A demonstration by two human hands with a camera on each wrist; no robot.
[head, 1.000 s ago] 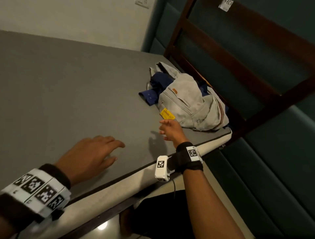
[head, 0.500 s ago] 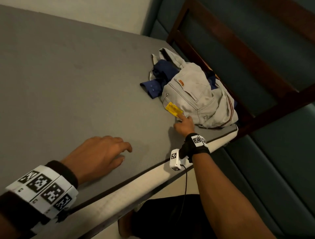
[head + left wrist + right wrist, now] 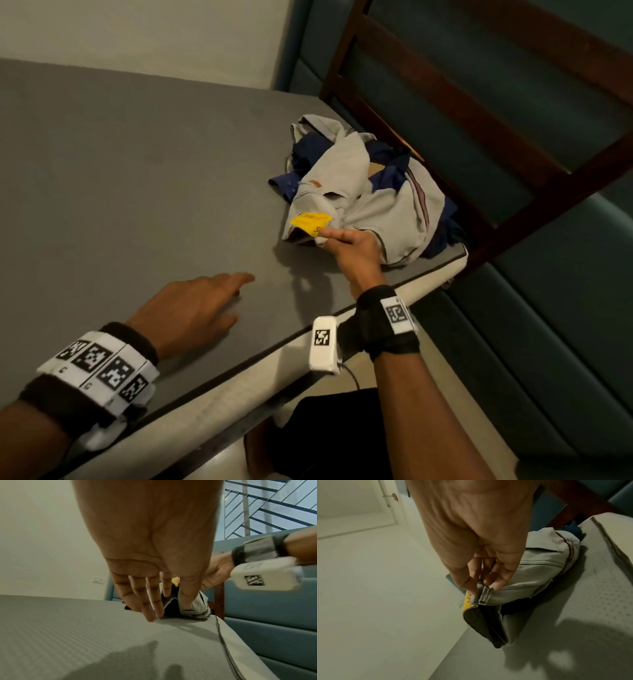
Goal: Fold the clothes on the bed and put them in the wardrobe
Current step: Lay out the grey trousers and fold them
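A crumpled pair of light grey trousers [image 3: 383,205] with a yellow tag [image 3: 310,222] lies at the right end of the grey bed [image 3: 137,192], on top of a dark blue shirt [image 3: 390,161]. My right hand [image 3: 346,240] pinches the trousers' waistband [image 3: 482,595] between thumb and fingers and holds it lifted off the mattress, beside the tag. My left hand [image 3: 195,308] rests open on the bed to the left of the pile, fingers [image 3: 150,609] straight and touching the mattress, holding nothing.
A dark wooden bed frame [image 3: 479,113] stands right behind the pile, with teal padded panels [image 3: 548,291] beyond it. The mattress edge [image 3: 239,387] runs close in front of me. A pale wall [image 3: 137,41] and a door [image 3: 359,507] lie past the bed.
My right hand reached to the trousers, took hold of the waistband by the yellow tag and lifted it, so the pile has shifted. The left hand stayed on the bed.
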